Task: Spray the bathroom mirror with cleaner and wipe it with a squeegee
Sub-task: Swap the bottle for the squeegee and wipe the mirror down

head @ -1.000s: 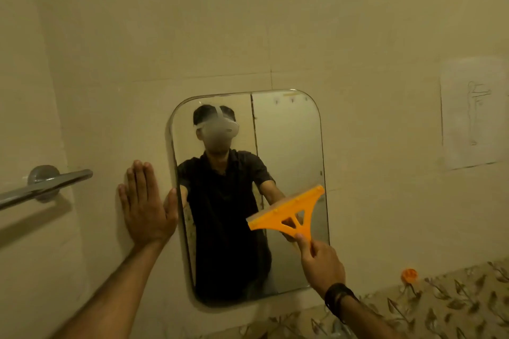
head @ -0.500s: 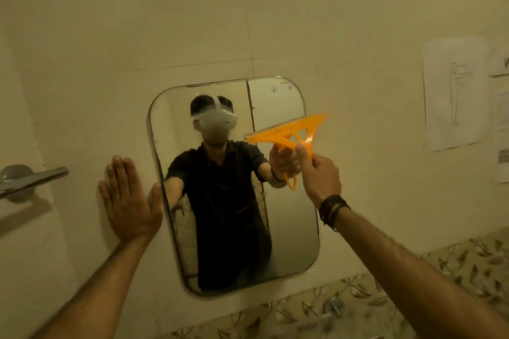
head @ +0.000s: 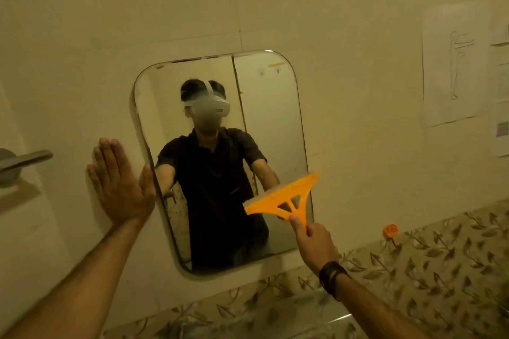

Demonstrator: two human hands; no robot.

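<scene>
Chrome showed at the far left edge of the frame, where a towel bar (head: 20,164) stuck out from the tiled wall (head: 344,36). Right of it, in the left middle of the frame, the left hand (head: 119,187) lay flat on the wall with fingers straight and together, holding nothing, its thumb just at the mirror's left edge. The mirror (head: 272,124) filled the centre, a tall rounded pane reflecting the person. Toward its lower right corner sat the orange squeegee (head: 283,197), its blade edge seemingly on the glass, though contact could not be confirmed. Its long axis ran slantwise, lower end toward the centre and higher end at the mirror's right edge. The right hand (head: 312,242) was below it in the lower middle of the frame, thumb and fingers pinching the handle stub, so the blade lay up and slightly left of that hand. Most unwiped glass probably lay up and left, nearer the braced left hand. At the right of the frame were a small orange knob (head: 390,230) and paper sheets (head: 454,63).
</scene>
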